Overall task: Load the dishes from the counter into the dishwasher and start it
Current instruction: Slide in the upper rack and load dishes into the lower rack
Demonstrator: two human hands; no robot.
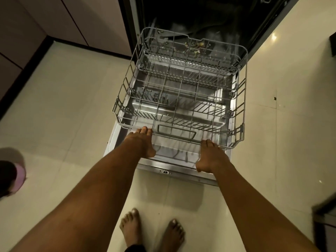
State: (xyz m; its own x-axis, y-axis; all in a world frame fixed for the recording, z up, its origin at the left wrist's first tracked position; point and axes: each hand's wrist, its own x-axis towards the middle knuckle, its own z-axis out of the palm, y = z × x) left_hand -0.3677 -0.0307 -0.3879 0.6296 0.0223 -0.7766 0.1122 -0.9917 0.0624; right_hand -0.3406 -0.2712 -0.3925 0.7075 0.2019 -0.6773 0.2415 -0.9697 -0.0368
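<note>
Pale floor tiles (63, 106) surround the open dishwasher (174, 169). The left hand (143, 142) and right hand (209, 157) seemingly curl round the front rail of the empty lower rack (242, 131); nothing is loaded yet.

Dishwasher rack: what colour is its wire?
Light grey rack, shown best in the head view.

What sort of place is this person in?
Probably a home kitchen: the left hand and right hand grip the rack pulled out of an open dishwasher, cabinets stand beside it, and the floor is glossy tile under bare feet.
</note>
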